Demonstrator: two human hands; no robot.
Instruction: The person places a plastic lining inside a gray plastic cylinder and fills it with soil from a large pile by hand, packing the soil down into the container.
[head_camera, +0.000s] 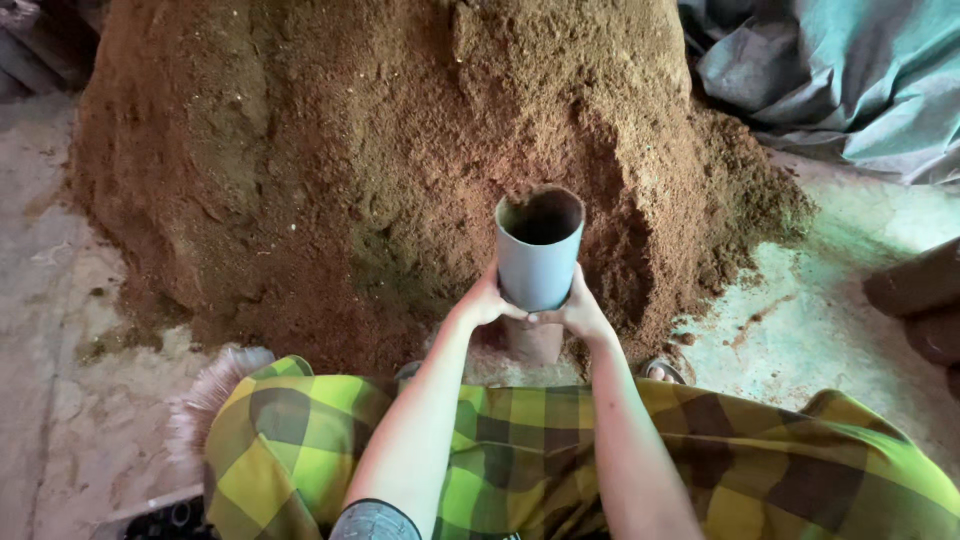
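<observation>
Holding a grey plastic tube upright before the brown soil heap, I clamp my left hand and right hand on its base; fill sits below the rim, topping-up apparently remains.

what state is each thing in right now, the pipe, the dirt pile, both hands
grey pipe: upright, open top, dark inside, held off the floor
soil heap: piled loose, scooped hollow behind the pipe
left hand: gripping the pipe's lower left side
right hand: gripping its lower right side
tarp: crumpled
</observation>
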